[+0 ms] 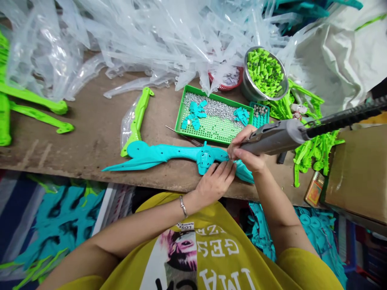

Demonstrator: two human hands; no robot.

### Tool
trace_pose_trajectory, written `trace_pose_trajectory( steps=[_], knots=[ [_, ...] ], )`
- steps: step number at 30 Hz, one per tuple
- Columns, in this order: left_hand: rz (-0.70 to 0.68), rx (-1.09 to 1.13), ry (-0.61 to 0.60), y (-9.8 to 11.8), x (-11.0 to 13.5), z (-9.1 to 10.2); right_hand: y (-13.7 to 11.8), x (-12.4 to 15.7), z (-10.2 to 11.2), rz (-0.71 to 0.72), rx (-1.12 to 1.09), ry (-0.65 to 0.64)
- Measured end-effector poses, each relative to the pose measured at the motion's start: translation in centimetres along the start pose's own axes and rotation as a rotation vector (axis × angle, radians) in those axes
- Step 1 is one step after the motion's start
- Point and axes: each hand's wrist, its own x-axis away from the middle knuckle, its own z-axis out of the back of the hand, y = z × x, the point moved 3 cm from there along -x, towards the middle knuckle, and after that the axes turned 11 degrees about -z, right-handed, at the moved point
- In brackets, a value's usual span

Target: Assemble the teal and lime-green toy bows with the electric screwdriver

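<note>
A long turquoise plastic toy piece [178, 152], shaped like a toy weapon with a raised hub in its middle, lies along the front of the bench. My left hand [216, 181] is closed over its right half, the fingers pressed together and holding it down. In my right hand [250, 155] is a grey electric screwdriver [273, 137], gripped near its front end and tilted, with a black coiled cord running off to the upper right. The tool's tip meets the turquoise piece close to my left fingertips; my fingers hide the exact contact.
Behind the piece stands a green tray [208, 131] of small screws and turquoise bits. A metal bowl [250, 94] holds lime-green caps. Clear plastic parts [145, 40] heap at the back. A lime-green part [139, 119], a lighter [314, 188] and a cardboard box [356, 173] flank the work.
</note>
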Motion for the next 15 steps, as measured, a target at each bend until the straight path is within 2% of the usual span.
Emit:
trace_pose_trajectory(
  steps=[2,4,6,11,15],
  knots=[
    [0.005,0.015,-0.028,0.0,0.1,-0.1,-1.1,-0.9,-0.1,0.133,-0.020,0.024],
    [0.001,0.017,-0.039,0.0,0.1,-0.1,-1.6,-1.6,0.3,0.245,-0.043,0.212],
    [-0.011,-0.001,-0.021,0.0,0.1,0.0,-1.3,-2.3,0.7,0.264,-0.047,0.356],
    [-0.030,-0.039,0.063,0.0,0.1,0.4,1.0,-3.1,1.3,0.217,-0.013,0.398],
    [-0.029,0.001,0.056,0.0,0.3,0.2,2.1,-3.2,1.7,0.180,0.100,0.416]
  ],
)
